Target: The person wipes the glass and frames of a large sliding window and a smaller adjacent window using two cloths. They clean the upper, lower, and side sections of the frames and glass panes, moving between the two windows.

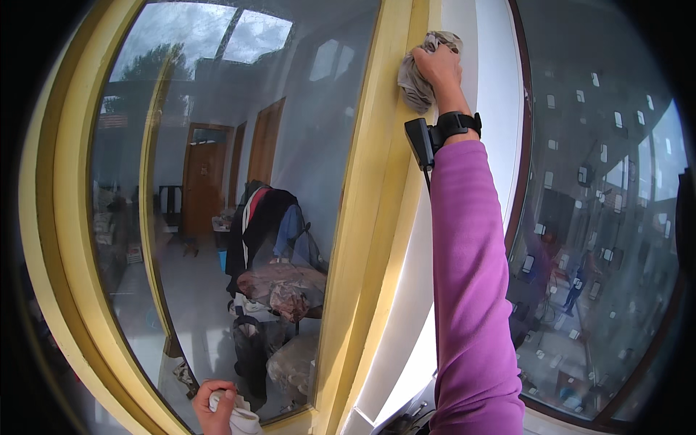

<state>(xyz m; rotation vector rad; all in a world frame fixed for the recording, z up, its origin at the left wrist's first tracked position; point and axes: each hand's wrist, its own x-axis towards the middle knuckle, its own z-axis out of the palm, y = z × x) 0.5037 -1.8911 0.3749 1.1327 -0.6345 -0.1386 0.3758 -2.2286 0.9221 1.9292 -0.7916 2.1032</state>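
My right hand (441,69) grips a crumpled grey-brown patterned cloth (417,87) and presses it on the upper part of a yellow window frame (363,190), near where the frame meets the white wall. Down at the lower left, my left hand (213,409) is closed around a white cloth (242,420), in front of the lower part of the glass pane (190,326). Part of the white cloth hangs below my fingers and runs toward the picture's bottom edge.
Behind the glass, clothes (266,223) hang in a room with wooden doors (204,176). At right, beyond a white wall strip (497,60), stands a dark-framed reflective pane (587,217). A black device (420,142) is strapped to my right wrist, its cable running down.
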